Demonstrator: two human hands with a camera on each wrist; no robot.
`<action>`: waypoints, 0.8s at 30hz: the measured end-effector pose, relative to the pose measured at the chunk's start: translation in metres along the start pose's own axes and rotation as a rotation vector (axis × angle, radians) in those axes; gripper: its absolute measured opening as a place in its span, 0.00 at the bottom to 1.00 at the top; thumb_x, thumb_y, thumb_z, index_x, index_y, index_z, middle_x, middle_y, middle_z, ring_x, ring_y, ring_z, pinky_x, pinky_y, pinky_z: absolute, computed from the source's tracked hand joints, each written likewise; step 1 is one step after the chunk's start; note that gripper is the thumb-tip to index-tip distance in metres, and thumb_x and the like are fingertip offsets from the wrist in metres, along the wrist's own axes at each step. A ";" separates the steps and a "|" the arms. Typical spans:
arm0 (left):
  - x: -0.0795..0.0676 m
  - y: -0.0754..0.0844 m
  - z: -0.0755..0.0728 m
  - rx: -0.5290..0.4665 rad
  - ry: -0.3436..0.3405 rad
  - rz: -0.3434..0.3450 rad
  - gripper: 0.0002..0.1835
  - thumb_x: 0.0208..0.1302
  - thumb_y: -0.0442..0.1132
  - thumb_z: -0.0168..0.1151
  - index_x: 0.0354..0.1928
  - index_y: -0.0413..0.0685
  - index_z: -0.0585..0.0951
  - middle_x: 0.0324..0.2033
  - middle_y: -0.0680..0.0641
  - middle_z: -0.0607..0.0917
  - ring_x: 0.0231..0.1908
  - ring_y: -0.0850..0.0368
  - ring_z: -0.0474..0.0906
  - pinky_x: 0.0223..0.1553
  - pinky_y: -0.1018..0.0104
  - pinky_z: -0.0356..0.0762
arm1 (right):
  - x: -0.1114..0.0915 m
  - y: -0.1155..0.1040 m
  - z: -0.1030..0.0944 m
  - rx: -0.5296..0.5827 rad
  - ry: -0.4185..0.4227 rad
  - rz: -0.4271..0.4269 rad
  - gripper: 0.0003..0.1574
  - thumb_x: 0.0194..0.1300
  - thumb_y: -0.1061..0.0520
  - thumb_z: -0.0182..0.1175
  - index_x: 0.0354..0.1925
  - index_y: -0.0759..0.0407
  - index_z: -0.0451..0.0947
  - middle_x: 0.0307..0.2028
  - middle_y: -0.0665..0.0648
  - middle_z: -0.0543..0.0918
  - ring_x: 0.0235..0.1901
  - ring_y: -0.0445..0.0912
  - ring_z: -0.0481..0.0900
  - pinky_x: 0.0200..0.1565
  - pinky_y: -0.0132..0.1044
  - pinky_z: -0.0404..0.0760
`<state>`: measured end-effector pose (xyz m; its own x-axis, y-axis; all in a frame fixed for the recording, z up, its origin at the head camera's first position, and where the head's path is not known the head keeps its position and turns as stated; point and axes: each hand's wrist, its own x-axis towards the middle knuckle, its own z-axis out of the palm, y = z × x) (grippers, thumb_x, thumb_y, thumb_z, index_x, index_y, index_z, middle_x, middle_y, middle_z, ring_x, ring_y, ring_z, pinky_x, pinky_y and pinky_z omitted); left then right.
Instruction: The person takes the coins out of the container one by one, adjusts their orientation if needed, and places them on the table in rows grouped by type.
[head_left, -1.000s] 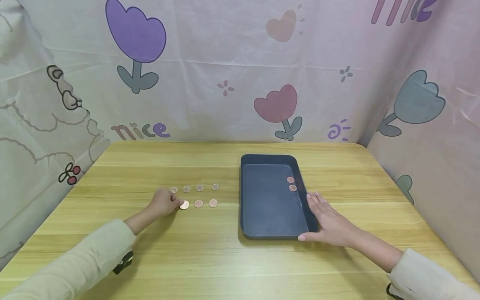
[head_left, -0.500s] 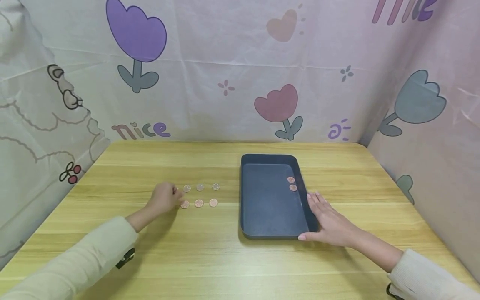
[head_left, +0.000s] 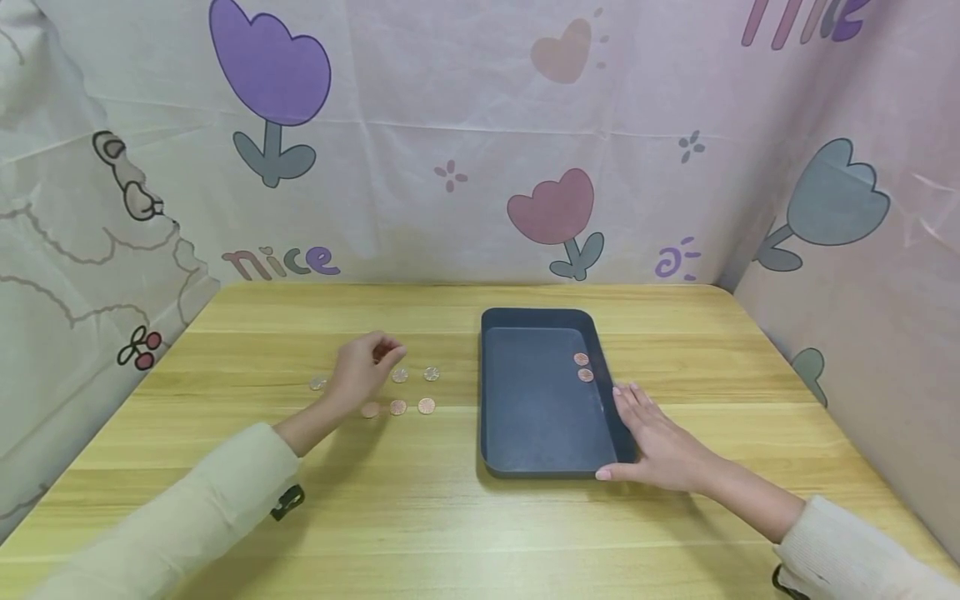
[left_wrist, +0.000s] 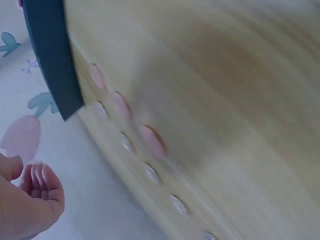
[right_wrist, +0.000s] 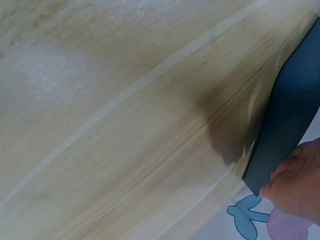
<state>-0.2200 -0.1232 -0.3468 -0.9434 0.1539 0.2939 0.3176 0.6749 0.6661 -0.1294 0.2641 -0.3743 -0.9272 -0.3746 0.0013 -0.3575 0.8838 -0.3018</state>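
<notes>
My left hand is raised above the rows of coins, thumb and fingertips drawn together in a pinch. A pale glint shows at those fingertips in the left wrist view, consistent with a small coin mostly hidden by the fingers. Below lie three copper coins in the nearer row and several silver coins in the farther one; the hand covers some in the head view. My right hand rests against the right side of a dark tray, fingers straight along its wall and thumb at the near corner.
Two more copper coins lie inside the tray by its right wall. The wooden table reaches back to a patterned cloth, which also hangs along both sides.
My left hand has moved up and to the right, away from the left end of the copper row, uncovering a silver coin at far left. The right hand and tray stay put.
</notes>
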 end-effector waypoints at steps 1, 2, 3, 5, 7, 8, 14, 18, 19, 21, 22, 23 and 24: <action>0.001 0.004 0.003 -0.022 0.005 0.013 0.09 0.63 0.35 0.58 0.37 0.34 0.79 0.30 0.39 0.83 0.30 0.52 0.78 0.32 0.71 0.75 | 0.000 0.000 0.000 0.000 0.000 0.000 0.72 0.45 0.28 0.63 0.67 0.75 0.48 0.69 0.73 0.51 0.68 0.68 0.45 0.63 0.63 0.55; 0.003 0.008 0.006 -0.045 0.006 0.024 0.09 0.63 0.35 0.58 0.37 0.34 0.79 0.31 0.39 0.84 0.31 0.52 0.78 0.33 0.69 0.76 | 0.000 0.000 0.000 0.001 0.000 0.000 0.72 0.45 0.28 0.64 0.67 0.75 0.48 0.69 0.73 0.51 0.68 0.68 0.45 0.63 0.63 0.55; 0.004 0.012 0.009 -0.066 0.004 0.034 0.09 0.63 0.35 0.58 0.38 0.34 0.79 0.31 0.39 0.84 0.32 0.51 0.79 0.34 0.67 0.77 | 0.000 0.000 0.000 0.002 0.000 0.000 0.72 0.45 0.28 0.64 0.67 0.75 0.48 0.69 0.73 0.51 0.68 0.68 0.45 0.63 0.63 0.55; 0.007 0.019 0.016 -0.095 0.000 0.055 0.08 0.63 0.35 0.59 0.38 0.35 0.79 0.32 0.40 0.84 0.33 0.51 0.79 0.36 0.64 0.79 | 0.000 0.000 0.000 0.004 0.000 0.000 0.72 0.45 0.28 0.64 0.67 0.75 0.48 0.69 0.73 0.51 0.68 0.68 0.45 0.63 0.63 0.55; 0.009 0.026 0.024 -0.125 -0.009 0.065 0.08 0.62 0.35 0.59 0.38 0.36 0.80 0.33 0.41 0.84 0.33 0.52 0.79 0.37 0.63 0.79 | 0.000 0.000 0.000 0.006 -0.001 0.000 0.72 0.45 0.28 0.64 0.67 0.75 0.48 0.69 0.73 0.50 0.68 0.68 0.45 0.63 0.63 0.54; 0.011 0.030 0.028 -0.134 -0.014 0.073 0.08 0.62 0.36 0.59 0.38 0.36 0.80 0.33 0.41 0.84 0.33 0.52 0.79 0.37 0.63 0.79 | 0.000 0.000 0.000 0.006 -0.001 0.000 0.72 0.45 0.28 0.64 0.67 0.75 0.48 0.69 0.73 0.50 0.68 0.68 0.45 0.63 0.63 0.54; 0.018 0.050 0.051 -0.158 -0.041 0.113 0.08 0.62 0.37 0.60 0.36 0.38 0.81 0.32 0.43 0.84 0.32 0.54 0.79 0.36 0.65 0.78 | 0.000 0.000 0.001 0.010 0.002 0.001 0.72 0.45 0.28 0.64 0.67 0.75 0.47 0.69 0.73 0.51 0.68 0.68 0.45 0.63 0.63 0.53; 0.024 0.063 0.064 -0.162 -0.049 0.140 0.07 0.61 0.38 0.61 0.34 0.40 0.81 0.30 0.44 0.84 0.29 0.56 0.78 0.32 0.69 0.77 | 0.000 0.001 0.002 0.012 0.005 -0.003 0.72 0.45 0.28 0.64 0.67 0.75 0.48 0.69 0.72 0.51 0.69 0.67 0.44 0.63 0.63 0.53; 0.025 0.066 0.066 -0.165 -0.048 0.150 0.07 0.61 0.38 0.61 0.34 0.40 0.81 0.29 0.44 0.83 0.29 0.56 0.77 0.31 0.70 0.76 | 0.000 0.002 0.003 0.011 0.006 -0.005 0.72 0.45 0.28 0.64 0.67 0.75 0.48 0.69 0.72 0.51 0.69 0.67 0.44 0.63 0.63 0.53; 0.027 0.074 0.070 -0.163 -0.048 0.161 0.07 0.60 0.38 0.62 0.33 0.40 0.82 0.29 0.45 0.83 0.28 0.57 0.76 0.30 0.71 0.75 | 0.000 0.002 0.003 0.008 0.006 -0.007 0.72 0.45 0.27 0.63 0.67 0.75 0.48 0.69 0.72 0.51 0.69 0.67 0.44 0.63 0.63 0.53; 0.028 0.077 0.072 -0.162 -0.048 0.167 0.07 0.60 0.38 0.63 0.33 0.40 0.82 0.29 0.45 0.83 0.27 0.58 0.76 0.30 0.71 0.75 | 0.000 0.003 0.003 0.008 0.006 -0.008 0.72 0.45 0.27 0.63 0.67 0.75 0.48 0.69 0.72 0.51 0.69 0.67 0.44 0.63 0.63 0.53; 0.029 0.081 0.074 -0.162 -0.052 0.167 0.07 0.59 0.38 0.63 0.34 0.41 0.82 0.29 0.45 0.83 0.27 0.58 0.75 0.29 0.71 0.74 | 0.001 0.003 0.003 0.007 0.006 -0.008 0.72 0.45 0.27 0.63 0.67 0.75 0.48 0.69 0.72 0.51 0.69 0.67 0.44 0.63 0.63 0.53; 0.030 0.085 0.076 -0.164 -0.056 0.170 0.07 0.59 0.39 0.63 0.34 0.41 0.82 0.29 0.45 0.82 0.27 0.58 0.75 0.29 0.72 0.74 | 0.001 0.003 0.003 0.007 0.005 -0.007 0.72 0.45 0.27 0.63 0.67 0.74 0.48 0.69 0.72 0.51 0.69 0.67 0.44 0.63 0.63 0.53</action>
<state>-0.2288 -0.0066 -0.3335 -0.8773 0.2985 0.3758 0.4794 0.5104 0.7139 -0.1307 0.2657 -0.3782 -0.9252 -0.3794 0.0086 -0.3634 0.8792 -0.3082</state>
